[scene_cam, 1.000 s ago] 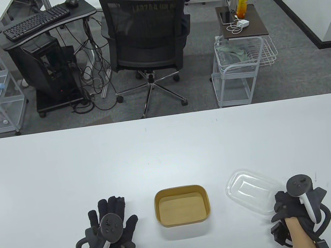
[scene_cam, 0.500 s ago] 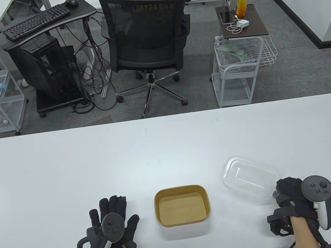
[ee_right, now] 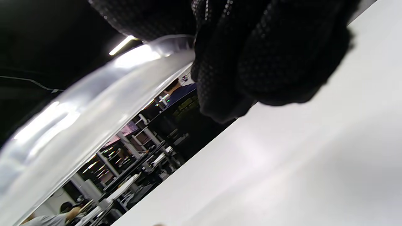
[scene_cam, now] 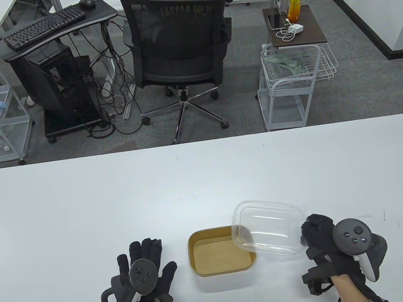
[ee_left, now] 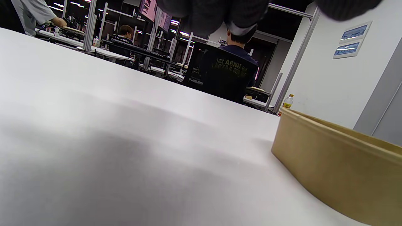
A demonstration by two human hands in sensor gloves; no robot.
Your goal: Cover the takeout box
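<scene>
A brown paper takeout box (scene_cam: 221, 250) stands open on the white table (scene_cam: 206, 180) near the front edge; its side wall shows in the left wrist view (ee_left: 339, 175). My right hand (scene_cam: 318, 237) grips the right end of a clear plastic lid (scene_cam: 268, 231) and holds it in the air, its left end over the box's right part. The lid's rim shows close up in the right wrist view (ee_right: 94, 103), with my gloved fingers (ee_right: 251, 56) on it. My left hand (scene_cam: 146, 276) rests flat on the table to the left of the box, fingers spread, holding nothing.
Beyond the table's far edge stand an office chair (scene_cam: 178, 44) with a seated person, a wire cart (scene_cam: 293, 80) and a computer desk (scene_cam: 51, 29).
My right hand lifted the lid from the table at the right and carried it left, so it now partly overlaps the box. My left hand shifted slightly right.
</scene>
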